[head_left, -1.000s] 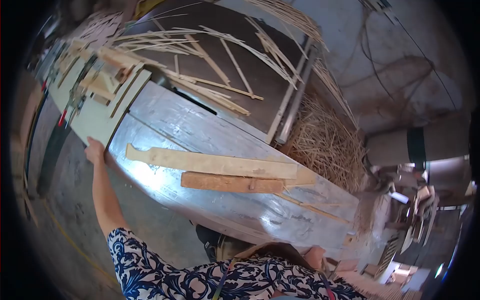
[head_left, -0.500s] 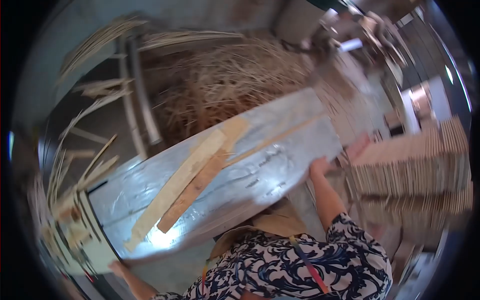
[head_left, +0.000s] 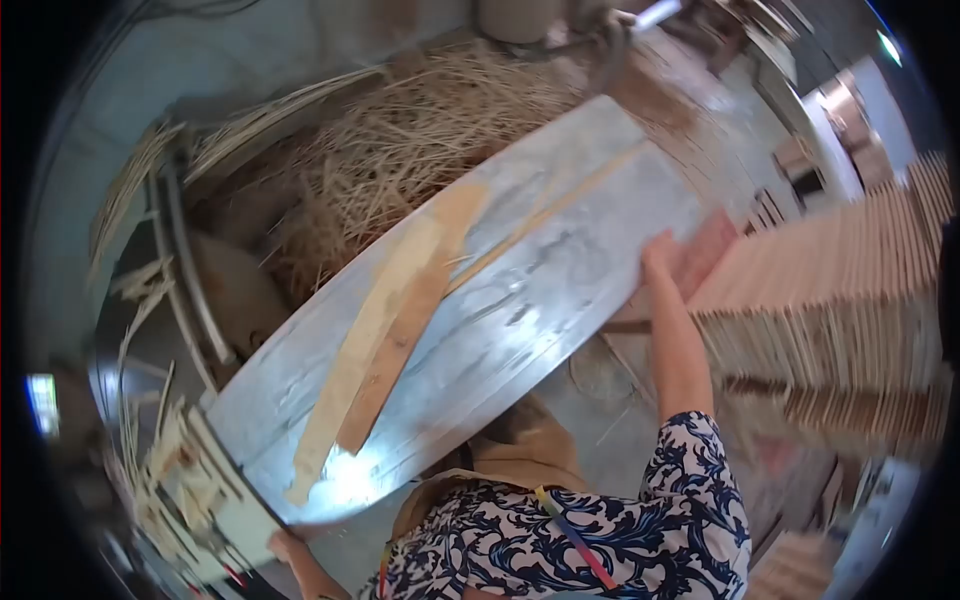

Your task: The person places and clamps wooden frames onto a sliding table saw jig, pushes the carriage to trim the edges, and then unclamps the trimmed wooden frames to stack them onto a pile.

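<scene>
A long, shiny metal tabletop [head_left: 560, 290] slants across the view in front of me. On it lie a pale wooden strip [head_left: 370, 320], a browner wooden strip [head_left: 400, 350] beside it, and a thin sliver of wood [head_left: 545, 220]. My right hand [head_left: 658, 255] is at the tabletop's right edge, close to a reddish board face [head_left: 708, 250]; whether it grips either is unclear. My left hand [head_left: 288, 545] is at the near left corner of the tabletop, beside a pale machine part [head_left: 215, 500]. Its fingers are mostly hidden.
A tall stack of thin boards [head_left: 820, 270] stands to the right. Beyond the tabletop lies a heap of thin wood offcuts [head_left: 430, 130]. Metal rails [head_left: 185, 270] and loose slivers are at the left. Cardboard boxes [head_left: 845, 110] sit at the back right.
My view has turned, so the tabletop slants more steeply. My right arm reaches further forward, its hand nearer the reddish board face. The wooden strips still lie on the metal.
</scene>
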A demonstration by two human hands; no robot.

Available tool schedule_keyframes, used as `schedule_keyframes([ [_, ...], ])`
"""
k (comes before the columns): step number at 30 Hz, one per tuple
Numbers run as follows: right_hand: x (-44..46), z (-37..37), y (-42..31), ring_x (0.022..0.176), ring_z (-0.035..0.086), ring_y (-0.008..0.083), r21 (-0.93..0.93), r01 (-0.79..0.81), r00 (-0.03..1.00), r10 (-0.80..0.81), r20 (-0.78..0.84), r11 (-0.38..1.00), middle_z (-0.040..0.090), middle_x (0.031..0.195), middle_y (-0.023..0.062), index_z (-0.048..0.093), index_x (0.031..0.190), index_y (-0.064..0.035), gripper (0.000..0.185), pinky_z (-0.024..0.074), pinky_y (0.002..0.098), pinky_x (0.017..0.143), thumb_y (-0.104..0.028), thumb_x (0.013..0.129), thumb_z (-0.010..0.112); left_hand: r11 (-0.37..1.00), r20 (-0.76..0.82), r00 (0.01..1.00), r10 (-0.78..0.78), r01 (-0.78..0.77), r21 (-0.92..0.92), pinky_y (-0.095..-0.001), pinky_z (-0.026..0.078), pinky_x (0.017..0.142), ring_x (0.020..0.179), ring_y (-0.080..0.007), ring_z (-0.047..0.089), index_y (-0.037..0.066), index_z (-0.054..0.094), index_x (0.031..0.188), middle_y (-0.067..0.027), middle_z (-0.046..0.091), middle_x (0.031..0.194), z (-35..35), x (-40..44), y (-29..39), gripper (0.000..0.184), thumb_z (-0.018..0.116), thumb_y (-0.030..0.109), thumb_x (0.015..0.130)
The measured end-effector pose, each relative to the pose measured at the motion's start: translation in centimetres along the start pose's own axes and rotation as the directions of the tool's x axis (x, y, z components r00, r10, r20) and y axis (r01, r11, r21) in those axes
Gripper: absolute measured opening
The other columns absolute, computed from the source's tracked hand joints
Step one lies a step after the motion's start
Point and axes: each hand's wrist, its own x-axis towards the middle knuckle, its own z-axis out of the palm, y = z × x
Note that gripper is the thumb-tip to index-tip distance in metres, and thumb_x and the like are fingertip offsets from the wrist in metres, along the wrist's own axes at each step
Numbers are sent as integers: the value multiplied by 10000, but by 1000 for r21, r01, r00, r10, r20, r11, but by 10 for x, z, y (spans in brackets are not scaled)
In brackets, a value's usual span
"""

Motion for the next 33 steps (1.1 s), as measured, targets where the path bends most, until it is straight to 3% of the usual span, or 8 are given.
schedule_keyframes([
  [6, 52, -53, -10, 894, 694, 346, 163, 134, 931, -67, -360, 978, 733, 1068, 170, 687, 1182, -10, 366, 551, 482, 792, -296, 1010, 537, 981, 170, 978, -120, 143, -129, -472, 586, 830, 1014, -353, 730, -39, 708, 1174, -252, 710, 1158, -2, -91, 116, 755, 810, 571, 741],
  [8, 48, -68, -34, 899, 675, 342, 283, 473, 719, -180, -671, 834, 721, 1093, 162, 671, 1227, 3, 367, 537, 470, 811, -281, 1014, 579, 83, 463, 739, -488, 568, -819, -503, 546, 805, 969, -444, 706, -136, 668, 1088, -342, 697, 1056, 1, -125, 159, 648, 603, 499, 979],
  [13, -209, -165, -149, 992, 642, 329, 593, 793, 566, -529, -632, 139, 700, 1138, 181, 673, 1253, 10, 316, 495, 439, 904, -205, 1035, 594, -254, 430, 822, 374, 537, -805, -341, 591, 713, 819, -179, 721, -43, 683, 1008, -133, 751, 949, -124, -224, 92, 413, 581, 356, 1045],
  [15, -334, -192, -162, 935, 651, 314, 536, 838, 300, -731, -613, -106, 709, 1037, 179, 685, 1192, 10, 260, 508, 403, 893, -145, 1007, 590, 145, 196, 347, 917, 168, -975, -331, 603, 760, 818, -170, 715, -6, 686, 1048, -92, 742, 968, -142, -187, -15, 247, 634, 233, 1014],
  [19, -588, -255, -193, 824, 642, 286, 765, 604, 6, -959, -283, -222, 687, 898, 148, 674, 1016, 38, 147, 517, 406, 802, -87, 975, 611, -26, -5, 971, 237, 2, -1000, -308, 571, 701, 799, -162, 713, -1, 672, 1006, -68, 724, 854, -100, -55, -206, 128, 683, 108, 939],
  [22, -719, -244, -219, 780, 648, 272, 822, 560, -87, -994, -61, -99, 682, 890, 146, 651, 1084, 50, 200, 520, 390, 762, -124, 994, 607, 646, -383, 842, -379, -56, -762, -450, 577, 723, 771, -352, 714, -20, 662, 993, -189, 704, 818, -27, 76, -300, 314, 742, 273, 915],
  [26, -831, -222, -245, 749, 652, 274, 734, 679, -145, -979, 144, 7, 675, 887, 170, 565, 1242, 64, 324, 524, 385, 733, -162, 1012, 599, 683, -566, 701, -434, -154, -714, -521, 561, 738, 789, -435, 692, -6, 658, 953, -247, 693, 805, 57, 212, -354, 436, 716, 425, 924],
  [33, -961, -178, -247, 669, 596, 219, 816, 517, 379, -924, 52, 258, 613, 816, 136, 423, 1385, 68, 461, 490, 345, 636, -202, 1039, 563, 662, -218, 959, -183, -44, -748, -534, 544, 642, 734, -441, 690, 37, 629, 828, -243, 678, 728, 107, 272, -369, 506, 550, 499, 1018],
])
